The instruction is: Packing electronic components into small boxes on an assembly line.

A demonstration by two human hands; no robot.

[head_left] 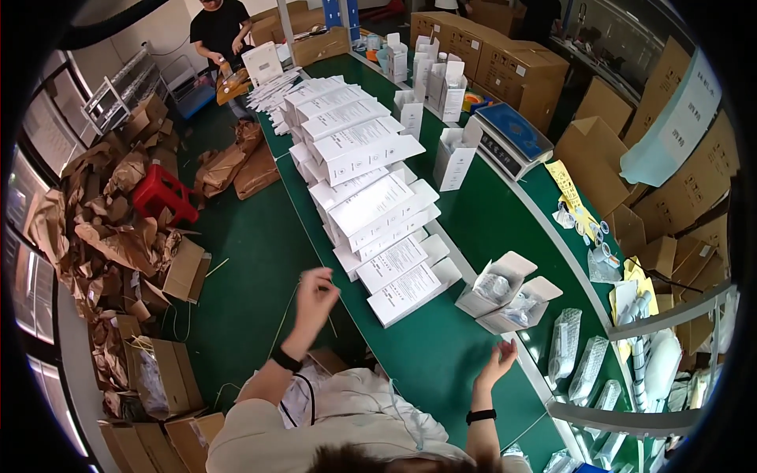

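My left hand (317, 293) hangs in the air off the table's left edge, near the closest white boxes, its fingers curled in and slightly blurred. I see nothing held in it. My right hand (497, 363) is over the green table (430, 359), palm up with fingers apart and nothing in it. Just beyond it stand two open white boxes, the left one (498, 282) and the right one (522, 306), each with a bubble-wrapped item inside. A long stack of flat-lying white boxes (402, 284) runs up the table's left side.
Bubble-wrapped items (564, 345) lie beyond the metal rail at right. Several open white boxes (456, 158) stand near a blue-topped scale (514, 132). Cardboard cartons (505, 67) line the far side. Crumpled brown paper (118, 236) and a red stool (164, 195) occupy the floor at left. A person (221, 31) stands at the back.
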